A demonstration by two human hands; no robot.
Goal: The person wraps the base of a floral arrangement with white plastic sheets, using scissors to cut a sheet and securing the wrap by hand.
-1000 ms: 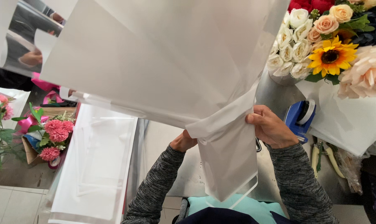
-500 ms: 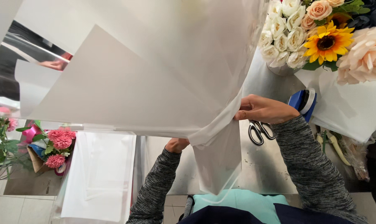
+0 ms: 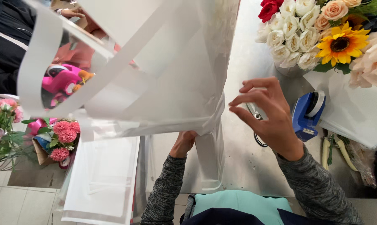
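Left hand grips the wrapping paper; right hand hovers open.

A bouquet of white, peach and red roses with one sunflower stands at the far right of the steel surface. A blue tape dispenser sits just beside it, near scissors. Flat white sheets hang off the left edge. Pink carnations rest lower left.
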